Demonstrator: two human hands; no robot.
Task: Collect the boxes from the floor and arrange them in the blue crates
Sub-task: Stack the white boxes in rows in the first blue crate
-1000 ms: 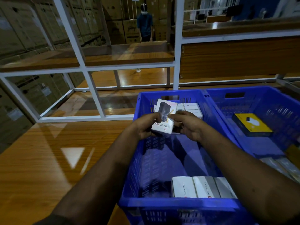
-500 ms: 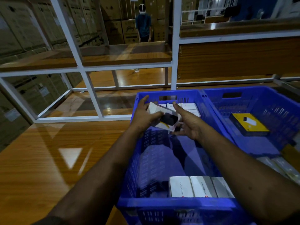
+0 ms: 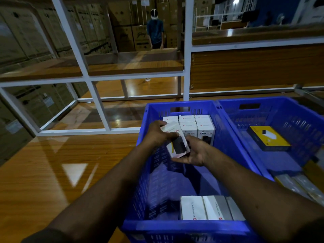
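Over the left blue crate [image 3: 182,228] both hands hold one white box [image 3: 176,141] with a dark picture on its face. My left hand [image 3: 157,135] grips its upper left edge, thumb across the front. My right hand [image 3: 194,153] cradles its lower right side, fingers curled under it. Behind the box, a row of white boxes [image 3: 194,124] stands against the crate's far wall. More white boxes [image 3: 208,207] lie flat at the near wall.
A second blue crate [image 3: 273,109] stands to the right, holding a yellow box [image 3: 268,137] and some flat boxes at its near end. Both crates sit on a glossy wooden shelf [image 3: 52,172] in a white metal rack. A person stands far behind among cardboard cartons.
The held box has dropped lower into the crate and tilted to face up. My right hand has slid beneath it. The stacked row at the far wall is now uncovered.
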